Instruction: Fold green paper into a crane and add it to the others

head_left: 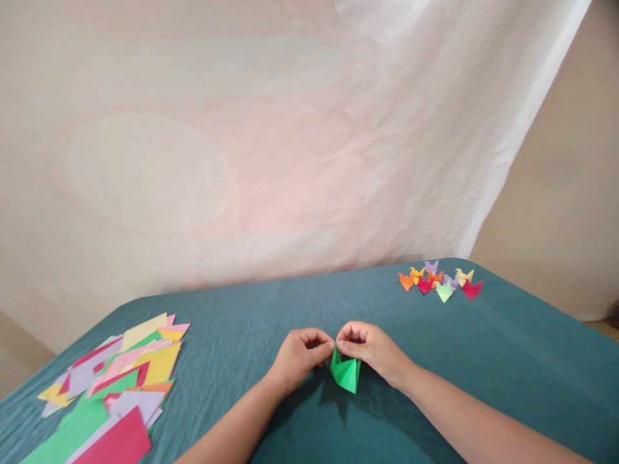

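Observation:
Just above the cloth, near the middle of the head view, hangs a green folded paper bird (346, 374). Its upper tip is pinched between both hands. My left hand (304, 353) closes thumb and forefinger on the left side of that tip. From the right, my right hand (371, 348) grips the same tip with thumb and index finger, its other fingers curled in. The bird's body points downward and a second peak stands up at its right. The fingertips hide the very end of the pinched tip.
Loose sheets of coloured paper (157, 366) lie in an overlapping pile at the left. Several small folded paper birds (444, 292) stand grouped at the back right. The table has a dark green cloth (232, 348). Behind it hangs a pale sheet (290, 161).

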A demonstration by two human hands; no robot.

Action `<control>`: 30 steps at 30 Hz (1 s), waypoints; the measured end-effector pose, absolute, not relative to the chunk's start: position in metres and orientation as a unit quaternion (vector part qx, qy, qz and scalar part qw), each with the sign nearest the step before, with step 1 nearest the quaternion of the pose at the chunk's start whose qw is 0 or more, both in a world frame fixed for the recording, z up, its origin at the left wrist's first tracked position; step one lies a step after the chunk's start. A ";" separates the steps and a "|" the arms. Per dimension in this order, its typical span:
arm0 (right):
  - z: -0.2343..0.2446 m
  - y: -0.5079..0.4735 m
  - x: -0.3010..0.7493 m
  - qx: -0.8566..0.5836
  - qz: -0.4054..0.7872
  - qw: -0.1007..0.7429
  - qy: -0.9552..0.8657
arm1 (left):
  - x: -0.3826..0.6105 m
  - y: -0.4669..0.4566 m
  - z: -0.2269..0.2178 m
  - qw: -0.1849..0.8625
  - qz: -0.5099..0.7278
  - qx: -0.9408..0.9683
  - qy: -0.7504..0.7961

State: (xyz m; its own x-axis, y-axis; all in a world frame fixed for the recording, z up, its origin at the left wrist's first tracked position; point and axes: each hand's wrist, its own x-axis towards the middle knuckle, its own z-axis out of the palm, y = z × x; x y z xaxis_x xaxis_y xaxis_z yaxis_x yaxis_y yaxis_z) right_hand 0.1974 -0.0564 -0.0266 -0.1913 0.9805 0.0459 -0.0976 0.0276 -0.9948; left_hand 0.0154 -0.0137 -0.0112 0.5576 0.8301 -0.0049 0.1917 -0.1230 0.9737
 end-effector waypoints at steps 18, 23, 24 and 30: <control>-0.028 -0.053 0.200 -0.504 0.401 0.551 -0.530 | 0.012 0.001 -0.018 0.400 0.391 0.695 0.451; -0.031 -0.053 0.196 -0.526 0.341 0.523 -0.578 | 0.007 0.005 -0.019 0.336 0.424 0.696 0.472; -0.031 -0.053 0.195 -0.526 0.338 0.513 -0.588 | 0.007 0.004 -0.020 0.329 0.425 0.701 0.469; -0.033 -0.056 0.191 -0.544 0.295 0.490 -0.614 | 0.013 -0.006 -0.019 0.325 0.409 0.740 0.423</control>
